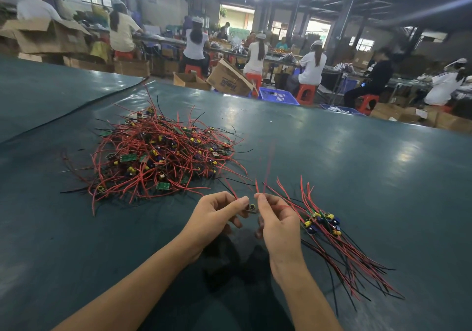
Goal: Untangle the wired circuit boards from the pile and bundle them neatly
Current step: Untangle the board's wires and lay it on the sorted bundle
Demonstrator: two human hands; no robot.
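Note:
A tangled pile [158,154] of small green circuit boards with red and black wires lies on the dark green table [332,157], left of centre. In front of it, my left hand [214,218] and my right hand [278,223] hold one small circuit board [251,207] between them, just above the table. Each hand pinches a red wire that rises from that board. To the right of my right hand lies a sorted bundle [329,228] of boards, their wires fanned out toward the near right.
The table's far edge runs across the middle of the view. Beyond it sit several people on red stools at long benches, with cardboard boxes [229,78] and blue crates [278,97] on the floor. A seam [76,112] crosses the table cover at the left.

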